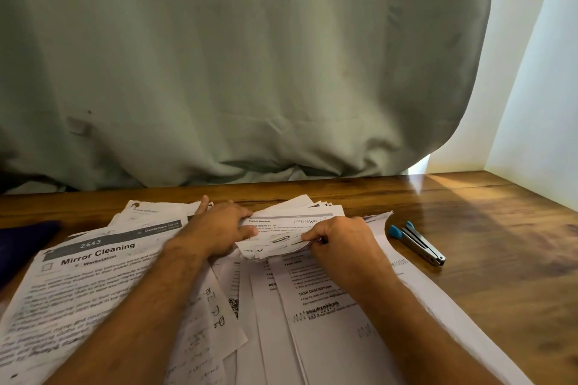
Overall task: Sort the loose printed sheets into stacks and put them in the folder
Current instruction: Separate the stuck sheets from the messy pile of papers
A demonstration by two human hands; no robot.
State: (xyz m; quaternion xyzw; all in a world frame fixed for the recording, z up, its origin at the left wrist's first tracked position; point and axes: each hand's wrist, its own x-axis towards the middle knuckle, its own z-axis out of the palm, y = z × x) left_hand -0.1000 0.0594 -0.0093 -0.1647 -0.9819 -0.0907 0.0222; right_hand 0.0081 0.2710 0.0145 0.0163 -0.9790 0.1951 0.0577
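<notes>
Loose printed sheets [328,316] lie spread across the near part of the wooden table [500,244]. A large sheet headed "Mirror Cleaning" [93,278] lies at the left. In the middle, a small bundle of sheets [281,228] is lifted off the pile and bent. My left hand [219,228] grips its left edge, thumb on top. My right hand [341,241] pinches its right lower edge with curled fingers. A dark blue thing [22,247] at the far left edge may be the folder; most of it is out of view.
A stapler [417,242] with blue ends lies on the table right of the papers. A grey-green curtain [250,72] hangs right behind the table's far edge. A white wall [538,103] closes the right side. Bare wood shows at the right.
</notes>
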